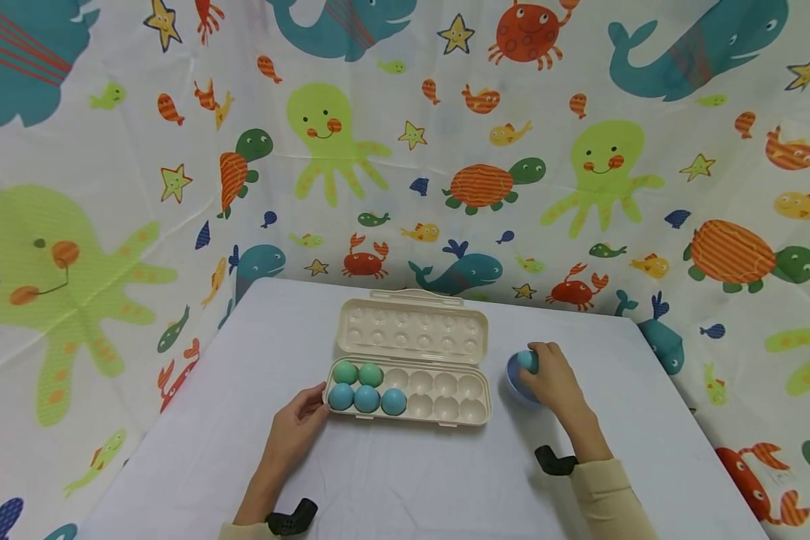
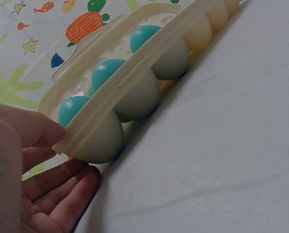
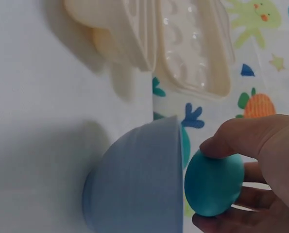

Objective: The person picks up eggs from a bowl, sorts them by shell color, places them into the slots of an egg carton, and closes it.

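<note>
My right hand [image 1: 555, 381] holds a blue egg [image 3: 214, 182] between thumb and fingers, at the mouth of a blue bowl [image 3: 139, 179]. What lies inside the bowl is hidden. To the left is a cream egg carton [image 1: 418, 406] with its lid [image 1: 412, 330] folded back. Two green eggs [image 1: 370, 374] fill the left end of its back row. Three blue eggs [image 1: 367, 399] sit in the front row from the left end. My left hand [image 1: 297, 421] grips the carton's left end, the thumb at the rim and the fingers beneath, as the left wrist view shows.
A white cloth covers the table [image 1: 405, 480]. Behind and along the sides hangs a curtain [image 1: 405, 187] printed with sea animals. Each wrist wears a black camera mount [image 1: 555, 460].
</note>
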Tool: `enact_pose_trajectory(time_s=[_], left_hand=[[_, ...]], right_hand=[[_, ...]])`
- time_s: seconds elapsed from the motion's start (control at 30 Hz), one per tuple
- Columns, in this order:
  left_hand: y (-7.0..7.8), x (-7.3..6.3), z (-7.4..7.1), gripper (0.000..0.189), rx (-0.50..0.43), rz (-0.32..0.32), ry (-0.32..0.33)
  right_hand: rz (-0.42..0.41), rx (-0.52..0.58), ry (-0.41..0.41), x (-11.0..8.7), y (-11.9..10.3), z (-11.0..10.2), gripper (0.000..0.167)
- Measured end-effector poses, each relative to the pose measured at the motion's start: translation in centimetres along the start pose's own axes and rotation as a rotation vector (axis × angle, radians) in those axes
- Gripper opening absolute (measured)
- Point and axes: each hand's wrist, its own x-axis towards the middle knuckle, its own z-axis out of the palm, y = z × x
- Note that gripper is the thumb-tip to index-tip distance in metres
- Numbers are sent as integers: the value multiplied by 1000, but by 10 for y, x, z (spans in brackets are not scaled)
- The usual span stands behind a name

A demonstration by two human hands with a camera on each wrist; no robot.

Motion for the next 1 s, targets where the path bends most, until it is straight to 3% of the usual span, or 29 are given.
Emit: enact_pose_trajectory(time_s=[0.1,0.43,0.73,1.0], left_hand=[[0,0,0,43,5,3,-1],[1,0,0,43,12,-2,6],[-1,0,0,43,14,9,2],[-1,0,0,42,14,4,7]], right_hand=[[-18,31,43,0,-8,-2,55],[-13,121,62,2,-40,2,56],[-196,228,159,5,-68,25,47],[-246,325,85,7,-97,47,47]])
